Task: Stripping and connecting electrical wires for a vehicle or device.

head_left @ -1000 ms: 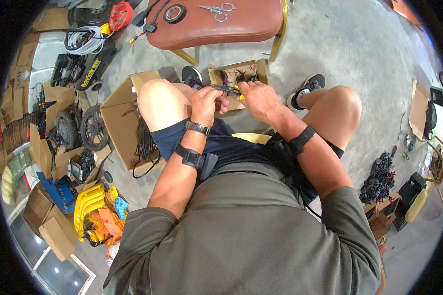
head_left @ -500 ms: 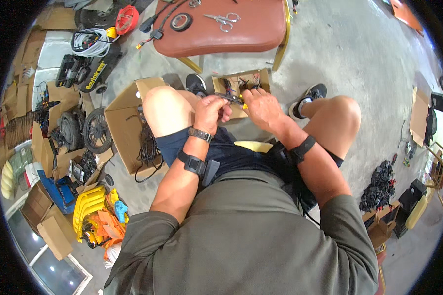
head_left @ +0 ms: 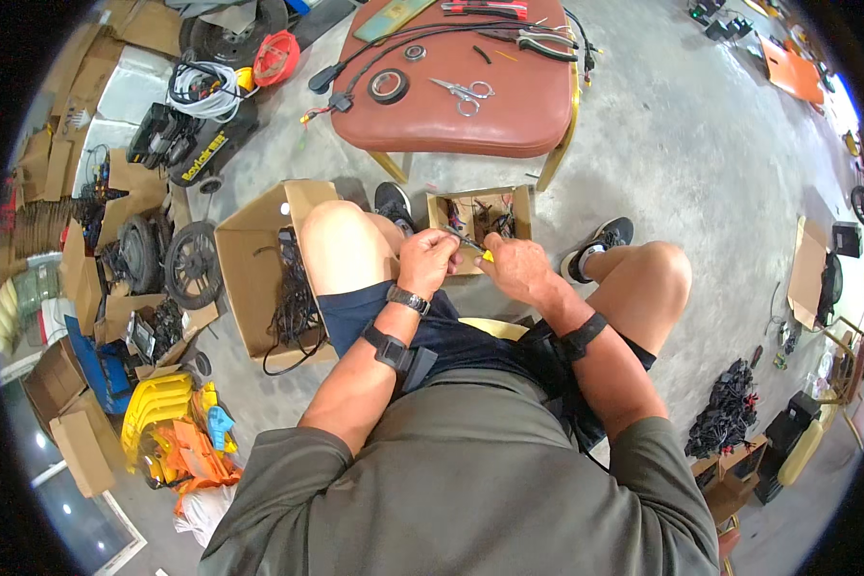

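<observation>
Between my knees, both hands come together over a small open cardboard box (head_left: 522,204) with wires inside. My left hand (head_left: 424,264) is closed, thumb and fingers pinching one end of a thin dark cable-like piece (head_left: 469,244). My right hand (head_left: 520,270) is closed around its other end, where a small yellow part (head_left: 488,256) shows beside the thumb. The fingers hide much of the piece, so its exact kind is unclear.
Ahead stands a red-brown padded seat (head_left: 432,130) bearing scissors (head_left: 464,93), black tape (head_left: 388,86), pliers (head_left: 545,44) and black cables (head_left: 403,43). A large box (head_left: 245,288) of cables is by my left knee. Wheels (head_left: 193,264) lie left; a black cable heap (head_left: 725,413) lies right.
The view has tilted up, showing more of the seat and its tools. My hands stay close together on the dark piece, which now slants down toward my right hand.
</observation>
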`<state>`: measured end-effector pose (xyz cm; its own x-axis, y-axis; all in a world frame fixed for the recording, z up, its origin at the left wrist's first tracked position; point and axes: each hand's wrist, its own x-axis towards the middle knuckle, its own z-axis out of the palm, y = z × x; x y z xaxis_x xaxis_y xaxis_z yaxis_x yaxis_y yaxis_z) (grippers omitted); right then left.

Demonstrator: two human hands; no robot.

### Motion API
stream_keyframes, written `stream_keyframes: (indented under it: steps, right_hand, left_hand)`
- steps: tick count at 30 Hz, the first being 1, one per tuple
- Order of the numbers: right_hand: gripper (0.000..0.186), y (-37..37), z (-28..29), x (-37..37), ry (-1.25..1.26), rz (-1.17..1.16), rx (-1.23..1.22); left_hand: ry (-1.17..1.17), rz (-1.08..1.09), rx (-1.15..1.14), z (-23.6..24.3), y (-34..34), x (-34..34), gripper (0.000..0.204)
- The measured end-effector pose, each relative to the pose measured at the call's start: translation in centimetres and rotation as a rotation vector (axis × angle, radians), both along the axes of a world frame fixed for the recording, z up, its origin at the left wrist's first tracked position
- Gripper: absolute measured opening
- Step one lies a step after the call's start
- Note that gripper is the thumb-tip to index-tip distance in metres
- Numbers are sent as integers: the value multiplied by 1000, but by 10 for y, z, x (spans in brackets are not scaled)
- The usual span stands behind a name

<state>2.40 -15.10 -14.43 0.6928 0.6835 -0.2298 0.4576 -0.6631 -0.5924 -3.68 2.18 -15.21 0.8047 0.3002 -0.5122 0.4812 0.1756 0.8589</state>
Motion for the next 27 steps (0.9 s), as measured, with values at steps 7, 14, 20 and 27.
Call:
stream_keyframes:
  steps: [7,14,20,27]
  right_hand:
    - [32,3,3,2,131,-42,27]
    - [32,2,4,3,139,-27,-58]
    - [17,-2,-6,3,-174,29,-27]
    - [21,0,-2,5,-275,-3,4]
  left_hand:
    - [-31,-53,34,-2,3,1,14]
    - [-7,-80,148,7,-2,4,14]
    - [36,-90,149,5,-2,3,13]
    - [11,-22,-54,1,2,3,10]
